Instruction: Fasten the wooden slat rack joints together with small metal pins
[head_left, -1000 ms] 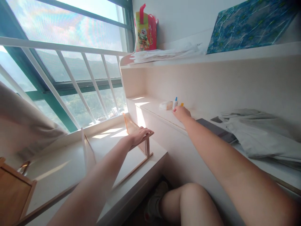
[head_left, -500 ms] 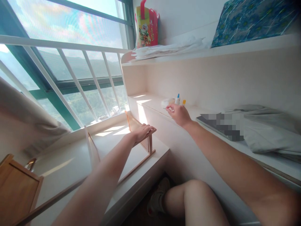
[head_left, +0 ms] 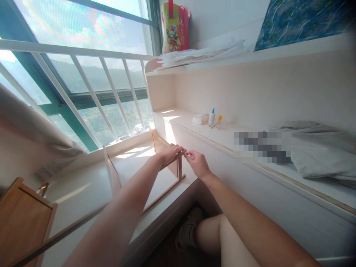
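Observation:
A partly assembled wooden frame (head_left: 180,167) stands on the white window ledge, with thin brown bars and an upright at its near right corner. My left hand (head_left: 171,152) lies over its top bar, the fingers curled around the wood and holding it. At the end of that bar, my right hand (head_left: 197,163) pinches a small thin piece between thumb and fingertips; its kind is too small to make out. Behind it on the shelf are a white bottle with a blue cap (head_left: 212,116), a small yellow-capped container (head_left: 220,118) and several tiny loose parts (head_left: 213,126).
A wooden panel (head_left: 27,218) leans at the lower left by the curtain (head_left: 30,129). White railings (head_left: 83,78) guard the window. Grey cloth (head_left: 319,155) lies on the shelf at right. Above are a red and green bag (head_left: 175,31) and a blue patterned item (head_left: 306,24).
My right hand has come down and left from the small parts on the shelf to the end of the wooden bar. My left hand stays on the frame.

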`<state>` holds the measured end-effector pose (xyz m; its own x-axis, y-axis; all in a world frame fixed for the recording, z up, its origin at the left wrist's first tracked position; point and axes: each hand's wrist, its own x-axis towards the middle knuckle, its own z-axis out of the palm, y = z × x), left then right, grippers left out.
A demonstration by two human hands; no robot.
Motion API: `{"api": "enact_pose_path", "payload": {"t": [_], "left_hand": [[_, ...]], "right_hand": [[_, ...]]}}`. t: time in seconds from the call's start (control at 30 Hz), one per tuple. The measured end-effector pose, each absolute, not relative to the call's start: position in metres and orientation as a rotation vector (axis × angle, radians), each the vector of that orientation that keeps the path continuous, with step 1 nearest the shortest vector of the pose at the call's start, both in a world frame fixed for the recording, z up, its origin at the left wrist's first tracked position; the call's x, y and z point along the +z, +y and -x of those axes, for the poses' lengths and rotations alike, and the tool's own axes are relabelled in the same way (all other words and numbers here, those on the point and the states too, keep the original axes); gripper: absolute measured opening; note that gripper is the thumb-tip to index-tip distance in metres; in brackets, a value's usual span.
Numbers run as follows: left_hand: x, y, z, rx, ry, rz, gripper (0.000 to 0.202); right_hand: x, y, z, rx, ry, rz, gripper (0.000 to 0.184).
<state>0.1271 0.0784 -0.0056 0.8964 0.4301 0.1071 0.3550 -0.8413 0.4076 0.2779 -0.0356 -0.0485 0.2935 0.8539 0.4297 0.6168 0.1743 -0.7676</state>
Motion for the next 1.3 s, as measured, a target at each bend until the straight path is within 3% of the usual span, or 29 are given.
{"api": "enact_pose_path", "payload": {"t": [0.7, 1.3], "left_hand": [[-0.005, 0.081, -0.13, 0.303, 0.524, -2.614, 0.046], [-0.013, 0.088, -0.13, 0.385, 0.551, -2.507, 0.043]], "right_hand": [[-0.043, -0.031, -0.281, 0.275, -1.441, 1.617, 0.024], [-0.053, -0.021, -0.282, 0.628, -1.271, 1.354, 0.033]]}}
